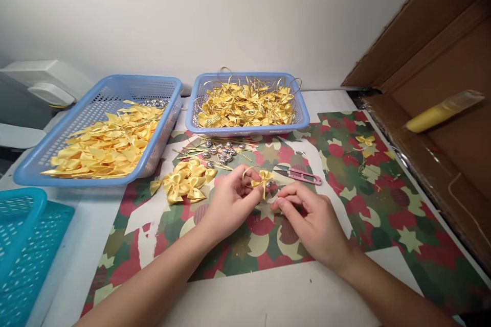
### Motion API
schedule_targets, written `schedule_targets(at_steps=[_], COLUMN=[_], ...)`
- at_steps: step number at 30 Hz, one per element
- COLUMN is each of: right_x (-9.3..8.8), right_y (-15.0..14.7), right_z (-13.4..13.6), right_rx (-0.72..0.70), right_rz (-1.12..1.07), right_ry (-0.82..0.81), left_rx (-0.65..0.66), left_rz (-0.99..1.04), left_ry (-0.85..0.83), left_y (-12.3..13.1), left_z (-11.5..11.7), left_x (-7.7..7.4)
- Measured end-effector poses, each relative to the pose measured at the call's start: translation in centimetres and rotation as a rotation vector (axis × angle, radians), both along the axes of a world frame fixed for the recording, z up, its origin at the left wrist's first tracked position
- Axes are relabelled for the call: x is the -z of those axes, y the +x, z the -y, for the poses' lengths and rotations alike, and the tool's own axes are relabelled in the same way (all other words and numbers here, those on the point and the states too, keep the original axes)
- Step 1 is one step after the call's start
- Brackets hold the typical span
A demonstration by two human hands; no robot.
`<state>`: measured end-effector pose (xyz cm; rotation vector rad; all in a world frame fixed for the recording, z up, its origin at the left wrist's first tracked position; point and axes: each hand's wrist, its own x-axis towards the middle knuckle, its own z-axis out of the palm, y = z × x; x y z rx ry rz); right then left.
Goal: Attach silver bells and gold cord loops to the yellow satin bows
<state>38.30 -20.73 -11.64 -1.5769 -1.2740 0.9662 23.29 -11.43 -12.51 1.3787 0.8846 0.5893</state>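
Note:
My left hand (238, 195) pinches a yellow ribbon bow (264, 178) that has a gold cord loop above it and a silver bell (269, 184) at its side. Just right of the bow, my right hand (303, 209) has thumb and forefinger pressed together; what lies between them, if anything, is too small to tell. Behind the hands rest pink-handled thread snips (305, 176). To the left of my left hand is a pile of yellow bows (184, 181), and beyond it lie several silver bells (226, 152) with gold cords (187, 153).
A blue basket (247, 131) at the back holds bows with cord loops. Another blue basket (82, 182) at left holds yellow bows and bells. A teal basket (49, 245) stands front left. Cardboard (441, 46) borders the right; a loose bow (365, 140) lies near it.

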Motion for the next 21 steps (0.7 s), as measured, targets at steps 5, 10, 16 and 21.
schedule_targets(at_steps=[5, 10, 16, 21], right_x=[-0.2, -0.2, -0.1, 0.0], right_y=[-0.2, -0.2, -0.2, -0.4], right_z=[0.0, -0.1, -0.1, -0.1], right_rx=[0.032, 0.035, 0.04, 0.063], right_rz=[0.078, 0.134, 0.141, 0.135], right_ry=[-0.013, -0.007, 0.021, 0.045], left_rx=[0.044, 0.07, 0.072, 0.072], left_rz=[-0.028, -0.046, -0.078, -0.106], left_ry=[0.093, 0.167, 0.248, 0.352], left_y=[-0.1, -0.2, -0.2, -0.2], left_z=[0.4, 0.7, 0.9, 1.1], left_x=[-0.1, 0.1, 0.0, 0.0])
